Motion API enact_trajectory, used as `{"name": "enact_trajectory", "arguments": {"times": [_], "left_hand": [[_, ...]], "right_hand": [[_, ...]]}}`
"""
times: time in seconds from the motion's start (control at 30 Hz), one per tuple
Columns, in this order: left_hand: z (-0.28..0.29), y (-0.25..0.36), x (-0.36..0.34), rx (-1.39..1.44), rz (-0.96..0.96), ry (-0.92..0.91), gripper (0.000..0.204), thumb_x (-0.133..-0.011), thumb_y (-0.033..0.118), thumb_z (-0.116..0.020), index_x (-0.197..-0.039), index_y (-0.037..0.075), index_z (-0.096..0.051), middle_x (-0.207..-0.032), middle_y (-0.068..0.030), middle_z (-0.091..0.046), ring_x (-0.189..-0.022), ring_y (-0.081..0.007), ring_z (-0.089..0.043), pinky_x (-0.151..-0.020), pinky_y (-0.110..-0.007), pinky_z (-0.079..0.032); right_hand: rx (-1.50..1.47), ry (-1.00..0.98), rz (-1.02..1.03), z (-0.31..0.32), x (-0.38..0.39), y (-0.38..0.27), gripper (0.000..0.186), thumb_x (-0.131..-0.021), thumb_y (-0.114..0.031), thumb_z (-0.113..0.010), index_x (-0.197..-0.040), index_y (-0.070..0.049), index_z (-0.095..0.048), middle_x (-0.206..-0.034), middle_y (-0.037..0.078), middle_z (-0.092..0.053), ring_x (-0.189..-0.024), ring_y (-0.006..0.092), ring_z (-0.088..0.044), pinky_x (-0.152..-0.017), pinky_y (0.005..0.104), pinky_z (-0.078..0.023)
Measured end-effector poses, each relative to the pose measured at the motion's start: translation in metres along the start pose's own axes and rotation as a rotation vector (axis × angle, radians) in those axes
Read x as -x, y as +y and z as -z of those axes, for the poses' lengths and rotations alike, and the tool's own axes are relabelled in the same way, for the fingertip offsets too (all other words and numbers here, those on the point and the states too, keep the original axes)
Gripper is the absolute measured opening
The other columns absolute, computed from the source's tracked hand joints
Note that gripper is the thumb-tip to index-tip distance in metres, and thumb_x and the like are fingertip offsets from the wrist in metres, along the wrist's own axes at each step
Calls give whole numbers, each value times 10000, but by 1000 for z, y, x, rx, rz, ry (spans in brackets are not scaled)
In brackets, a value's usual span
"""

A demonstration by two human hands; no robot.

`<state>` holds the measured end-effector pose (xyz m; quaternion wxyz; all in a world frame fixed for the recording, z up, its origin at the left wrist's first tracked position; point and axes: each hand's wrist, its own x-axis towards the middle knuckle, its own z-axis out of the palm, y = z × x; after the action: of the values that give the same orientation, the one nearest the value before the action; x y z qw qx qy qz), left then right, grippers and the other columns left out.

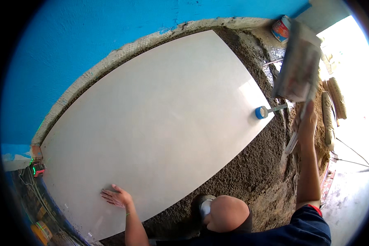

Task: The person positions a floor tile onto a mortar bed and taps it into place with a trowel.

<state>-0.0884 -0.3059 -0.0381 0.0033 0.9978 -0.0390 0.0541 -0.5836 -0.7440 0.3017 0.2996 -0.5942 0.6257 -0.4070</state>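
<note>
A large, glossy off-white tile [151, 119] lies over the bed of grey-brown mortar [238, 176]. My left hand [116, 197] rests flat on the tile near its lower left, fingers stretched and thumb apart. Over the mortar on the right, my right hand [306, 125] is wrapped round the pale handle of a mallet [298, 61]. Its big block-shaped head is raised toward me and slightly blurred. A round blue piece with a pale centre [261, 112] and a grey ribbed strip sits at the tile's right corner; its kind is unclear.
A blue wall [90, 45] with a rough grey base curves along the far side. At the left corner stands a red and black laser level [38, 169] with green light, near cables. A bucket [281, 29] and filled sacks [329, 119] are on the right. My bent knee [228, 213] is by the near edge.
</note>
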Motion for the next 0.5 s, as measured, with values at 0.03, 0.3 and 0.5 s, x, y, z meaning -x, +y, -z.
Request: {"name": "enact_trajectory", "arguments": {"times": [0.03,0.3,0.5], "left_hand": [[0,1,0,4,-24,27,773,-991,586,-303,-1521,27,-234,-1587,-197,-196,-1477,-338,-172,-1179,-508,-159],[12,5,-2,45,-30,12,763,-995,579,-295,-1515,23,-248,-1584,-203,-200,-1471,-342,-187,-1178,-505,-160],[10,-1,2,27,-48,-16,751,-998,569,-283,-1519,29,-242,-1589,-194,-191,-1477,-324,-179,-1182,-499,-153]], "right_hand": [[491,67,337,-10,17,14,443,-1027,-471,-392,-801,-106,-500,-579,-14,-438,-438,111,-425,-400,259,-388],[523,-486,-459,-184,10,121,528,-996,-477,-423,-1098,-17,-661,-596,93,-587,-453,207,-563,-420,385,-470],[264,-315,-219,-45,-24,-3,518,-1007,-557,-380,-864,-84,-536,-556,-30,-409,-428,97,-393,-413,285,-370]]}}
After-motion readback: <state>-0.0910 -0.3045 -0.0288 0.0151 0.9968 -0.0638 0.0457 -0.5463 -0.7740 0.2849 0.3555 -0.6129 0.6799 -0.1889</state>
